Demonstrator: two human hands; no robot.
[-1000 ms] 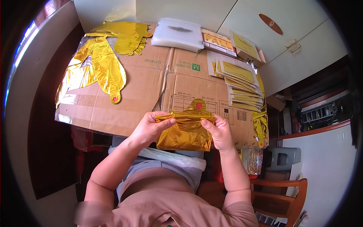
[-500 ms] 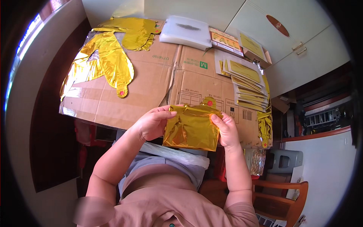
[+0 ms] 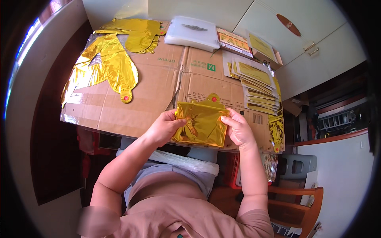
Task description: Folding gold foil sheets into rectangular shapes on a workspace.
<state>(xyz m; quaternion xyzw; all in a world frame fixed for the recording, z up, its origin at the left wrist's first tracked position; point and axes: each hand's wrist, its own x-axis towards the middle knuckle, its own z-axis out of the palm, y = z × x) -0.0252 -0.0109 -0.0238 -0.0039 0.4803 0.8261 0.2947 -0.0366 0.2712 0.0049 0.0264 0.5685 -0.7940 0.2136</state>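
A folded gold foil balloon (image 3: 204, 125) is held between my two hands over the near edge of the cardboard-covered table. It forms a shiny rectangle, and a rounded tab with a red spot sticks up from its far edge. My left hand (image 3: 166, 126) pinches the left side, thumb on top and fingers underneath. Gripping the right side, my right hand (image 3: 237, 127) has its thumb pressed on the foil. To the left, unfolded gold foil balloons (image 3: 115, 65) lie spread on the cardboard (image 3: 154, 87).
At the right, flat packets with gold foil (image 3: 258, 85) lie in an overlapping stack. Clear plastic sleeves (image 3: 190, 33) stand at the back beside a printed box (image 3: 235, 43). More gold foil (image 3: 276, 135) hangs at the table's right edge, near a wooden chair (image 3: 305, 210).
Both hands have lifted the folded foil slightly away from me, toward the table. My left thumb has moved further in over the foil. My view has shifted slightly.
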